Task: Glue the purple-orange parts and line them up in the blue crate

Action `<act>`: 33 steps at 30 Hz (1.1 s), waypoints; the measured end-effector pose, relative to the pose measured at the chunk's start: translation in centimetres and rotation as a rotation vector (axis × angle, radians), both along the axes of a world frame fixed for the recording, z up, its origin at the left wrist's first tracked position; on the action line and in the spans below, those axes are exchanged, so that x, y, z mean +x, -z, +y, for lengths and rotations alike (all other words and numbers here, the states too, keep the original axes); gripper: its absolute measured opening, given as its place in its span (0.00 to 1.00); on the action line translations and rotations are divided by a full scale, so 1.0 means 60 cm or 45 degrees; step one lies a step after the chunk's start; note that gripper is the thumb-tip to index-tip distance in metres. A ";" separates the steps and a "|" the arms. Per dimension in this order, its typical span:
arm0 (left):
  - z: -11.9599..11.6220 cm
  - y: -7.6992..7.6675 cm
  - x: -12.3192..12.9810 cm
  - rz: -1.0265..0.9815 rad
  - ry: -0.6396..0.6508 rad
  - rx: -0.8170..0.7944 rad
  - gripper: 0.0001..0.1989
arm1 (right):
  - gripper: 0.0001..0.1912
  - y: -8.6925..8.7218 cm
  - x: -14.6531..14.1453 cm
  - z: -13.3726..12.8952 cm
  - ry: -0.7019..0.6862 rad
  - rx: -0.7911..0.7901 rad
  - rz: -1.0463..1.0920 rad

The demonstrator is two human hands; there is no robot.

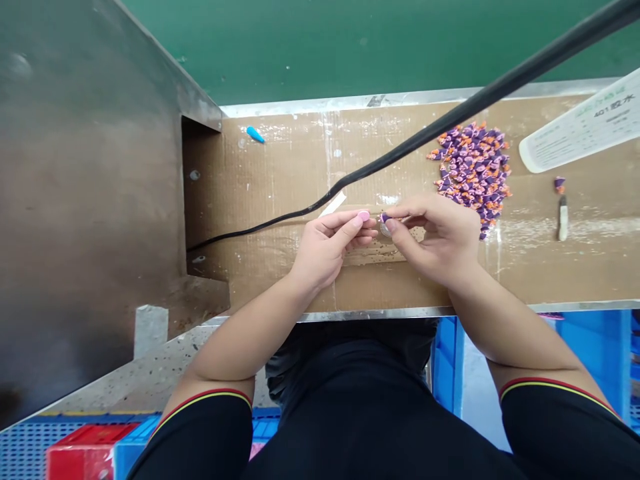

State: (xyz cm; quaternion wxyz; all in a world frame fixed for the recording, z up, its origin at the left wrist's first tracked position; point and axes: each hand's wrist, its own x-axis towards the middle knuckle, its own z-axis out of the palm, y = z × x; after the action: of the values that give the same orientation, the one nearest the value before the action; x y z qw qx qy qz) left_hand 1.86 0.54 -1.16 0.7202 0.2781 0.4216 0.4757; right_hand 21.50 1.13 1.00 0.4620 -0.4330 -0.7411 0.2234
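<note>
Pinched between thumb and forefinger of my left hand is a small pink piece, rounded in outline. My right hand grips a tiny purple piece with its fingertips, a short gap away from the pink one. Just under the right fingertips, a small round clear item shows in part; its kind I cannot make out. Beyond my right hand lies a heap of small purple, orange and pink pieces.
Cardboard covers the bench. A black cable crosses above it. To the right are a white bottle, a single purple-orange piece and a small white tool with a dark tip. A blue cap lies near the metal housing.
</note>
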 end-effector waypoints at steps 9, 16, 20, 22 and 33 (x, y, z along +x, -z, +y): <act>-0.008 -0.007 0.005 0.084 -0.187 0.194 0.18 | 0.06 0.009 -0.027 -0.015 -0.017 0.050 0.159; -0.006 -0.007 0.008 -0.018 -0.153 0.143 0.15 | 0.02 0.013 -0.035 -0.016 0.099 0.143 0.140; -0.008 -0.005 0.010 -0.048 -0.158 0.190 0.13 | 0.04 0.016 -0.042 -0.016 0.070 0.145 0.222; -0.009 -0.003 0.011 -0.022 -0.166 0.206 0.14 | 0.04 0.017 -0.044 -0.016 0.083 0.139 0.210; -0.014 0.000 0.017 0.001 -0.202 0.290 0.12 | 0.07 0.019 -0.042 -0.018 0.046 0.093 0.271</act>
State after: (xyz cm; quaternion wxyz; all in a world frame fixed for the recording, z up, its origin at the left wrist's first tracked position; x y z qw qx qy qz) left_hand 2.85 -0.33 -1.16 0.6440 0.3240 0.3857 0.5758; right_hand 18.96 0.04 -0.14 0.5574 -0.4029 -0.6876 0.2326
